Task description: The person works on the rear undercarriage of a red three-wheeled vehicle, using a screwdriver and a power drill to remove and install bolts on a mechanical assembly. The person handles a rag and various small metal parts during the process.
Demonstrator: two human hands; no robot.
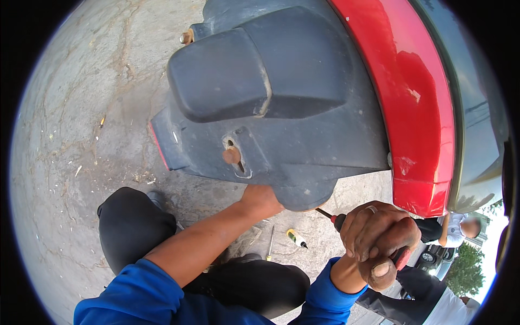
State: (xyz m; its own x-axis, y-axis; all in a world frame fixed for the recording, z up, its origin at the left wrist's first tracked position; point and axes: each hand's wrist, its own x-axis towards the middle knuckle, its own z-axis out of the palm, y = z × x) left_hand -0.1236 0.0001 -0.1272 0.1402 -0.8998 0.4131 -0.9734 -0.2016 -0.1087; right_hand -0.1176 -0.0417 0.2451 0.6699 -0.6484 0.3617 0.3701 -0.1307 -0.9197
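My right hand [379,235] is closed around the red-and-black handle of a screwdriver [339,221]. Its thin shaft points left and meets the lower edge of a dark grey plastic cover [325,141]; the tip is out of sight. My left hand [262,199] reaches under that same edge, and its fingers are hidden behind the cover. A rusty bolt [232,155] sits in a slot on the cover, above my left hand. Along the cover's right side runs a glossy red vehicle panel [403,103] with scuffs.
On the cracked concrete ground [81,135] lie a second screwdriver [270,242] and a small bottle [296,237] with a dark tip. My bent knee [135,227] is at the left. People [455,230] and a parked car [433,257] show at the lower right.
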